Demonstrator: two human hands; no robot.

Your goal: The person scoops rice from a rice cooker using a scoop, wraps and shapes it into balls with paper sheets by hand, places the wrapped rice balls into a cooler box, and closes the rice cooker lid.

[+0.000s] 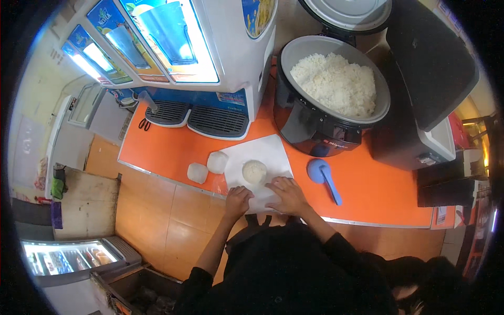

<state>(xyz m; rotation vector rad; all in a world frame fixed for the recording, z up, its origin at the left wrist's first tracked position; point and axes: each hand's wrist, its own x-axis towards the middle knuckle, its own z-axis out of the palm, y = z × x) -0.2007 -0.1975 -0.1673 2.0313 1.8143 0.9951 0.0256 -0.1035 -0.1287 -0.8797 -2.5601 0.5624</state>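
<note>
A sheet of white wrapping paper (270,149) lies on the orange counter in front of me, with a round mound of white rice (254,171) on it. My left hand (239,201) is closed on the paper's near edge, left of the rice. On the other side, my right hand (287,197) rests on the paper with thumb and fingers apart. Left of the sheet sit two rounded white paper-wrapped bundles (217,162). A blue rice paddle (324,178) lies to the right of the paper.
Behind the paddle stands a large black rice cooker (320,131), uncovered and full of cooked rice (338,84). A drink dispenser (236,58) with drip trays (218,122) occupies the back left. Scissors (144,124) lie near it. A black box (404,142) with its lid raised stands right.
</note>
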